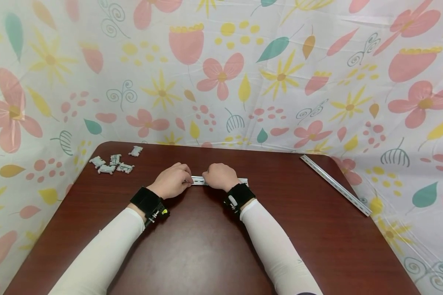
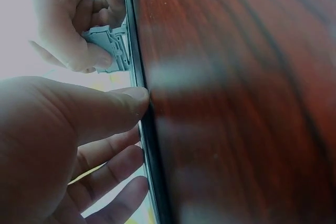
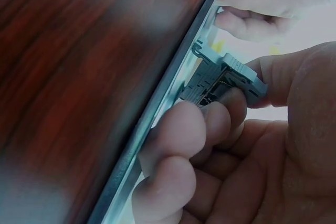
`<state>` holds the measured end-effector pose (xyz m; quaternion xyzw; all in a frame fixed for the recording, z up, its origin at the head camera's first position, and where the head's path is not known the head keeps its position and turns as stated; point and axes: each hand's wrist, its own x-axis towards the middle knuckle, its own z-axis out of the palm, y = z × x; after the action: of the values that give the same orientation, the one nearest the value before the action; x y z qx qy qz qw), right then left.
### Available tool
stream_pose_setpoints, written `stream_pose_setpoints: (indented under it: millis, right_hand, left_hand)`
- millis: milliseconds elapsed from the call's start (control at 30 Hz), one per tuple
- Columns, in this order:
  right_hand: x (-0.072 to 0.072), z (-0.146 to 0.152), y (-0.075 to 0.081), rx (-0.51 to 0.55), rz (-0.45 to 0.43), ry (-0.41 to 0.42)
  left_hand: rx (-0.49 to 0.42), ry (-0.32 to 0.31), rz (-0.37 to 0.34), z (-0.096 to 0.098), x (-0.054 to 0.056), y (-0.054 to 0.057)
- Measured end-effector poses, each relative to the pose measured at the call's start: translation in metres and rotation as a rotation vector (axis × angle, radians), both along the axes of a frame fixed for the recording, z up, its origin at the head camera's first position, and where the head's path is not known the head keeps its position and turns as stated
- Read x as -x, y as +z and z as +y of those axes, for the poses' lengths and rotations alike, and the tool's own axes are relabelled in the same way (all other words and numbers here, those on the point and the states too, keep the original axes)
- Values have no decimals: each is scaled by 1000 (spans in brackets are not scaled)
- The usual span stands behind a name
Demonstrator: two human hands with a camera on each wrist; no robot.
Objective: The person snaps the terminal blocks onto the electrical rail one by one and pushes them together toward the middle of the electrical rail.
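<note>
A short metal DIN rail (image 1: 199, 180) lies crosswise on the table in the head view. My left hand (image 1: 171, 181) pinches its left part, with the thumb (image 2: 107, 111) on the near edge and the other fingers on the far side. My right hand (image 1: 220, 176), farther right along the rail, grips a grey terminal block (image 3: 226, 77) between thumb and curled fingers. The block's foot is at the rail; whether it is clipped on, I cannot tell. From the head view the right hand hides this block.
Several loose grey terminal blocks (image 1: 112, 162) lie at the table's back left. A longer DIN rail (image 1: 336, 184) rests slantwise near the right edge of the brown table (image 1: 192, 246). Behind the table hangs a flowered cloth (image 1: 221, 110).
</note>
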<state>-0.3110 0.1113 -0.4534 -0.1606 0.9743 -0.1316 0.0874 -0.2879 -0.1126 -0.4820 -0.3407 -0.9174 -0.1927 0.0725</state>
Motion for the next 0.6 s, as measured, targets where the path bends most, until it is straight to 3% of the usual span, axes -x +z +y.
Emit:
stream_pose_setpoints:
  millis: [600]
  right_hand:
    - [-3, -3, 1, -23, -20, 16]
  left_hand:
    - [-52, 6, -23, -1, 3, -2]
